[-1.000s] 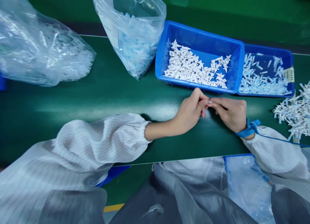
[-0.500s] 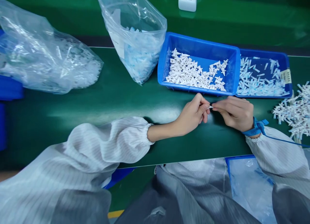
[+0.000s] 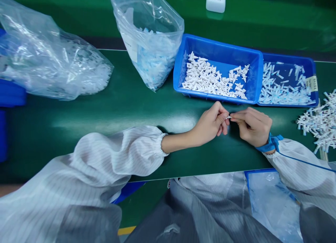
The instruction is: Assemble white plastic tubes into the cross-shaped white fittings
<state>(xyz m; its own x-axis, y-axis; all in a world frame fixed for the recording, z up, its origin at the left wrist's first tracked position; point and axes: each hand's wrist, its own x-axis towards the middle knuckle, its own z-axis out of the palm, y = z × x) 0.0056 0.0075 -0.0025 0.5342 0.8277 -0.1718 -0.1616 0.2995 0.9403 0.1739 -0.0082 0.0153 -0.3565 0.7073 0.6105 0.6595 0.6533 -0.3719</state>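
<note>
My left hand (image 3: 212,124) pinches a small white plastic fitting (image 3: 228,117) between thumb and forefinger. From the other side, my right hand (image 3: 253,125) has its fingertips closed at the right end of the same fitting; whether a second small part sits in them is hidden. Both hands meet just above the green table, in front of a blue bin (image 3: 217,97) of white plastic fittings. Behind my right hand is another blue bin (image 3: 288,103), holding slim translucent pieces with light-blue ends. A blue strap with a cord (image 3: 273,144) circles my right wrist.
A heap of joined white and light-blue pieces (image 3: 320,122) lies at the right. Clear bags of small parts stand back left of the bins (image 3: 157,57) and at far left (image 3: 65,68). A white box (image 3: 215,1) is at the back. Below the table edge sits a plastic-lined blue container (image 3: 273,201).
The view has shifted slightly, so the bins and bags appear a little further right. My right wrist has turned a bit; both hands still meet at the white fitting.
</note>
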